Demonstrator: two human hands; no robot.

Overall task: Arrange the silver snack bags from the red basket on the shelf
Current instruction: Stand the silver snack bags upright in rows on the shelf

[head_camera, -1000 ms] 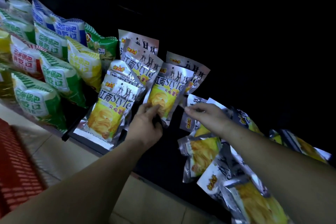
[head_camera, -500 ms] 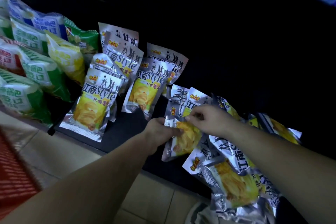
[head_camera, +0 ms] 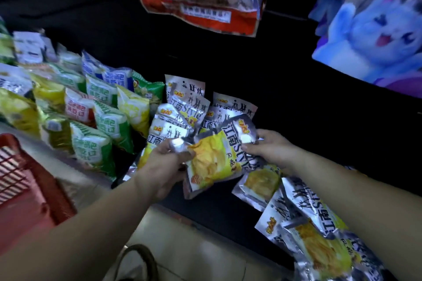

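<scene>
Your left hand and right hand both pinched shut on one silver bag, held tilted over the dark shelf, more silver bags propped behind, red basket at left.

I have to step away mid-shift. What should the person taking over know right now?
Left hand and right hand: both grip one silver snack bag, held in front of the shelf.
Done: several silver bags stand in upright rows beside the green and yellow packs.
Left: place the held bag, then straighten the loose pile lying on the right. The red basket sits lower left; its contents are unseen.
</scene>
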